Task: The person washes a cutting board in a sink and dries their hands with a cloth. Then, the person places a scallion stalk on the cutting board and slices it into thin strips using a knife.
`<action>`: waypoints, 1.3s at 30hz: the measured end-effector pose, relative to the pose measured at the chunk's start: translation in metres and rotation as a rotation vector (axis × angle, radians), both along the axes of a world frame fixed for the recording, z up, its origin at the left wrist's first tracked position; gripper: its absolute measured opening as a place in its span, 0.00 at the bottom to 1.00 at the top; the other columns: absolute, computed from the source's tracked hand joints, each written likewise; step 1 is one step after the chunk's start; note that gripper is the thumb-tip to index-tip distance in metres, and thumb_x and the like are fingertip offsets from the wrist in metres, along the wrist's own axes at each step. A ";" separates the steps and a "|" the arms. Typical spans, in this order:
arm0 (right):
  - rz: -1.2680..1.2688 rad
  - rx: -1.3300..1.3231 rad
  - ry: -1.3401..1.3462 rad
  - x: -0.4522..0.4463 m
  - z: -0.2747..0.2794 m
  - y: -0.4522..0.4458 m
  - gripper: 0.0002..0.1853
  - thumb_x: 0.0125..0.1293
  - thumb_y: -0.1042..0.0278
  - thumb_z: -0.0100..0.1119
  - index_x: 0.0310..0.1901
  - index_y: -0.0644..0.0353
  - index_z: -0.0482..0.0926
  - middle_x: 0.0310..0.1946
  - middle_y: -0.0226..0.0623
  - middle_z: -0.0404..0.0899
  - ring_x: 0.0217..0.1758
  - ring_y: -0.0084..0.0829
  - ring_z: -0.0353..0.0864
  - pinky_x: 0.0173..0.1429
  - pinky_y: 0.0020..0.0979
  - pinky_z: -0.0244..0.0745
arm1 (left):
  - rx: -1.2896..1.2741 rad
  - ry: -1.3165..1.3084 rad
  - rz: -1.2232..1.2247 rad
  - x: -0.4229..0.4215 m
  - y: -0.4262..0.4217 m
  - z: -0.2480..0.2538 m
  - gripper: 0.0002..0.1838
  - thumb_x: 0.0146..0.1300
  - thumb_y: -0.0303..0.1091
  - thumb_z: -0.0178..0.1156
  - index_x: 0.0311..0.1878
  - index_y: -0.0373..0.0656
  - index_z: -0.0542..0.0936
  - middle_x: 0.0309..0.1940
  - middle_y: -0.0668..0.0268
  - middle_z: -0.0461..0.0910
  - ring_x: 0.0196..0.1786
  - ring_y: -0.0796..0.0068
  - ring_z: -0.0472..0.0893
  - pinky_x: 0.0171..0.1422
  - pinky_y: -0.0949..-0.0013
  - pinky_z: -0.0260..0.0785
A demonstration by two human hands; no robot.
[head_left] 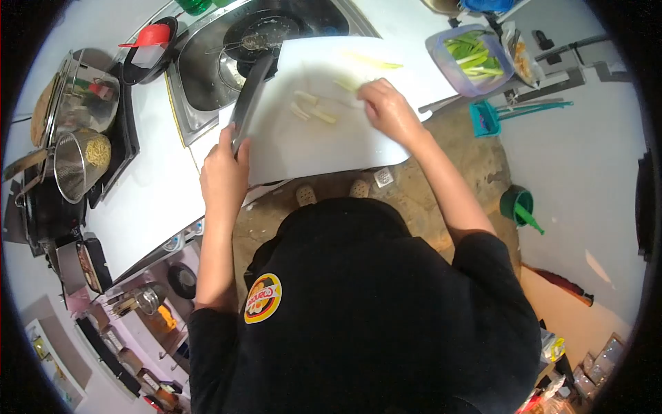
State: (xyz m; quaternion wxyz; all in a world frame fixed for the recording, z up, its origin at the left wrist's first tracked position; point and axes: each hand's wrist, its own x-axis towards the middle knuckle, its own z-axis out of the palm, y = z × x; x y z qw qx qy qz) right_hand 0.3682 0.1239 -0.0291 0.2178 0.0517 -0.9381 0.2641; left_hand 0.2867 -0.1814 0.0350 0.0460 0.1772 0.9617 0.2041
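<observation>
Leftmost, well apart from our left hand (224, 162), a mesh strainer (71, 169) holds noodles (97, 152), the sink (200, 90) opens just beyond that hand, and a tub (440, 58) of green leaves (472, 55) stands beyond our right hand (389, 114). With the left we clasp the knife (252, 96) by its handle, its blade pointing away between the sink and the pale stalk pieces (322, 116); these lie on the white board (317, 148) between our hands, though whether our curled right fingers pinch anything, we cannot tell.

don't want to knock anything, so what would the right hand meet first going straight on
For the right hand, probably the pale green piece on the white board; blur hides whether they already touch.
</observation>
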 end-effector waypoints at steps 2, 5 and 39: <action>-0.017 0.011 -0.047 -0.002 0.001 -0.001 0.08 0.53 0.85 0.56 0.35 0.65 0.78 0.35 0.43 0.80 0.45 0.44 0.78 0.51 0.40 0.76 | -0.021 0.116 -0.040 -0.002 -0.004 -0.017 0.20 0.69 0.38 0.57 0.62 0.47 0.74 0.36 0.46 0.82 0.36 0.46 0.83 0.41 0.50 0.74; -0.035 0.030 -0.041 -0.001 0.002 -0.001 0.07 0.52 0.85 0.57 0.34 0.65 0.77 0.35 0.43 0.80 0.46 0.43 0.78 0.51 0.40 0.77 | -0.045 -0.036 0.027 0.000 -0.004 -0.024 0.24 0.66 0.38 0.60 0.65 0.53 0.74 0.44 0.54 0.75 0.48 0.52 0.79 0.52 0.53 0.72; -0.076 -0.096 -0.286 -0.024 0.021 -0.070 0.08 0.53 0.74 0.63 0.34 0.66 0.83 0.34 0.51 0.80 0.45 0.48 0.80 0.53 0.41 0.76 | 0.433 -0.119 -0.246 0.012 0.068 -0.047 0.16 0.53 0.31 0.71 0.40 0.39 0.74 0.26 0.56 0.80 0.31 0.59 0.83 0.38 0.62 0.74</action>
